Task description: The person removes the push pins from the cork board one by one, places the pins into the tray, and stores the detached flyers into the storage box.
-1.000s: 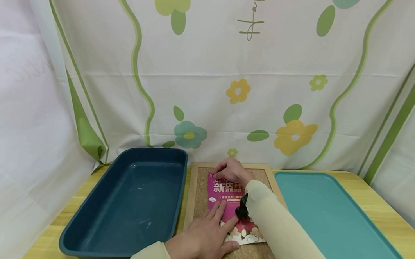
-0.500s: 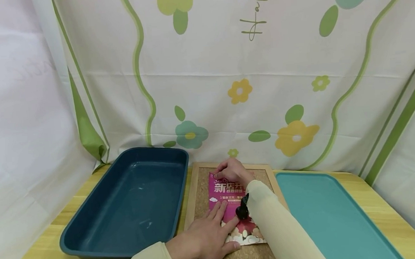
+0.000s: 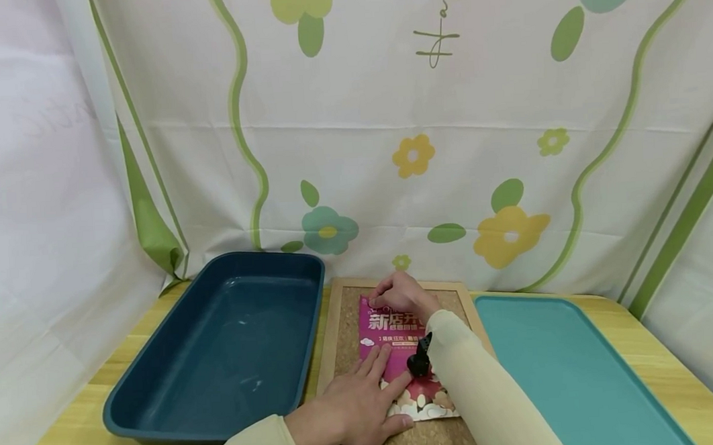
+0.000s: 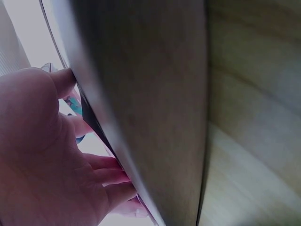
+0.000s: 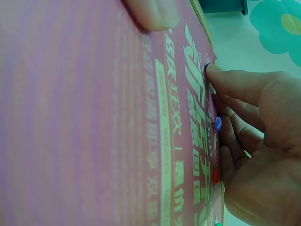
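Observation:
A magenta poster (image 3: 397,361) with white lettering lies on a wood-framed cork board (image 3: 345,327). My left hand (image 3: 362,402) rests flat on the poster's lower left part, its fingers spread; in the left wrist view this hand (image 4: 51,155) shows from the palm side. At the poster's top left corner, my right hand (image 3: 399,293) has its fingers curled, with thumb tip on a small dark blue pin (image 5: 206,67) in the right wrist view. Beside its fingers a purple-blue pin (image 5: 217,123) and a red pin (image 5: 216,177) stand along the poster's top edge.
A deep dark blue tray (image 3: 218,351) stands left of the board, and a shallow teal tray (image 3: 557,360) lies to its right. Behind the wooden table (image 3: 660,361) hangs a white cloth (image 3: 355,81) with flowers. A green pin (image 5: 218,224) shows low in the right wrist view.

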The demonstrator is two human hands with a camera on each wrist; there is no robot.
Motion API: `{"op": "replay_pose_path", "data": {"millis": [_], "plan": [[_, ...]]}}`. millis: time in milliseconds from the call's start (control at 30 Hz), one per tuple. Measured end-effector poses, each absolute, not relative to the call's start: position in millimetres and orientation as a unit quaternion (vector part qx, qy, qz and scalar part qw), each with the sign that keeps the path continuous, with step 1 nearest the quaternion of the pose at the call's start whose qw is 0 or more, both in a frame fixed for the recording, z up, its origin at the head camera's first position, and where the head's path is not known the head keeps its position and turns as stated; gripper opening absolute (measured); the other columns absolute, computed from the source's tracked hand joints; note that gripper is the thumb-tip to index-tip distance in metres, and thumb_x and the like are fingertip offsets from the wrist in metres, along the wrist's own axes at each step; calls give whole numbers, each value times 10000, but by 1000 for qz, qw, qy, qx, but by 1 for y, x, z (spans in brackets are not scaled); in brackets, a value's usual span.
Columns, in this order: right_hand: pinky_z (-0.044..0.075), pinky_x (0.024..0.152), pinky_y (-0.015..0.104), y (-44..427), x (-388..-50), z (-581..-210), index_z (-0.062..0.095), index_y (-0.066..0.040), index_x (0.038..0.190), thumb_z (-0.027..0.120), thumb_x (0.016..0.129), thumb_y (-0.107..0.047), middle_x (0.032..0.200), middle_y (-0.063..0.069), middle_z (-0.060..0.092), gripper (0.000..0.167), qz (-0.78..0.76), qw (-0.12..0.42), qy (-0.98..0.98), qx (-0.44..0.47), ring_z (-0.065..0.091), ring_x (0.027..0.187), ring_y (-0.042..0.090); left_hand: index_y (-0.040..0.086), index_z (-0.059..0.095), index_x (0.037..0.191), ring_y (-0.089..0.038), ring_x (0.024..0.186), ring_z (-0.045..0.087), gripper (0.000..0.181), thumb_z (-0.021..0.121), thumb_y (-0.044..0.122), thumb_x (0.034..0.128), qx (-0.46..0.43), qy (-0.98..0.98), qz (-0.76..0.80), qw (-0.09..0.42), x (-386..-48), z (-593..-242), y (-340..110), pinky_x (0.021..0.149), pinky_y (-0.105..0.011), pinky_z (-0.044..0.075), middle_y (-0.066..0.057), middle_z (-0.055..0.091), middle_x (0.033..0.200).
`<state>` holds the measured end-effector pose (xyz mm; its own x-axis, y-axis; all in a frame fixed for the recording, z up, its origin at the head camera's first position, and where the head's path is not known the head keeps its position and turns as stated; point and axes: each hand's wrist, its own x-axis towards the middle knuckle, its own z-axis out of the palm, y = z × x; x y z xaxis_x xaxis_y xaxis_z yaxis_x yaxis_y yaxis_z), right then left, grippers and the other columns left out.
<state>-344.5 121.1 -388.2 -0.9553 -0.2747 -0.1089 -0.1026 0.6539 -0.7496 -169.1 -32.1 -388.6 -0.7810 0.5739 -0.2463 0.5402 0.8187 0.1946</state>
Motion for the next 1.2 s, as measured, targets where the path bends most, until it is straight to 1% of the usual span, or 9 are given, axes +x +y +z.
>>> {"op": "replay_pose_path", "data": {"millis": [100,333,433,633,700,833,933,1100,1200], "plan": [[533,747,271,123,-345,-389,854,-117,959,795,953,-199,1006,40,803,101,-408,110,900,-110,688,879,170,439,345,1645,-286,1676,159,678,450,708,1032,296,942,55,149,-169,-388,-33,1286,-508,361,-20,146,1802],[528,814,282,132,-348,-393,858,-137,996,781,963,-231,1085,37,795,126,-413,107,897,-115,671,963,167,423,333,1654,-282,1680,139,675,435,695,1045,304,938,65,156,-170,-388,-32,1316,-494,306,-36,117,1807],[535,816,292,136,-348,-394,855,-138,1018,766,977,-231,1117,44,782,135,-426,104,892,-112,667,973,179,436,313,1658,-279,1681,134,677,427,700,1045,305,938,65,153,-170,-388,-31,1317,-486,306,-36,110,1807],[542,831,293,140,-347,-399,841,-122,1063,742,996,-219,1181,60,771,154,-476,115,864,-116,667,1007,188,441,326,1651,-297,1678,145,685,454,703,1032,300,940,68,150,-168,-388,-34,1302,-522,327,-36,137,1802],[551,855,304,143,-347,-400,838,-111,1071,741,997,-215,1197,60,774,161,-483,110,860,-123,672,1031,185,440,324,1652,-298,1677,148,682,450,700,1035,303,939,70,148,-169,-388,-34,1305,-519,321,-40,140,1802],[538,952,344,151,-347,-400,830,-106,1089,717,1018,-210,1234,56,764,170,-500,103,851,-120,662,1098,191,455,286,1661,-298,1678,142,682,435,698,1042,310,936,74,149,-170,-388,-32,1311,-505,314,-46,128,1804],[524,994,366,158,-345,-400,817,-97,1117,697,1035,-228,1254,70,746,196,-512,103,845,-114,641,1139,213,473,275,1659,-300,1678,147,687,449,701,1034,305,937,76,154,-170,-388,-32,1298,-516,338,-35,135,1803],[533,933,325,165,-339,-400,798,-86,1167,706,1034,-273,1257,75,727,248,-531,94,837,-96,608,1150,221,483,285,1653,-304,1675,159,688,468,700,1026,298,938,79,159,-171,-389,-33,1291,-533,344,-25,156,1800],[546,920,306,167,-336,-400,789,-76,1181,715,1026,-275,1275,67,735,263,-554,92,823,-86,613,1171,216,480,287,1654,-309,1673,168,691,471,699,1025,299,938,78,157,-171,-389,-34,1290,-535,345,-31,165,1798]]}}
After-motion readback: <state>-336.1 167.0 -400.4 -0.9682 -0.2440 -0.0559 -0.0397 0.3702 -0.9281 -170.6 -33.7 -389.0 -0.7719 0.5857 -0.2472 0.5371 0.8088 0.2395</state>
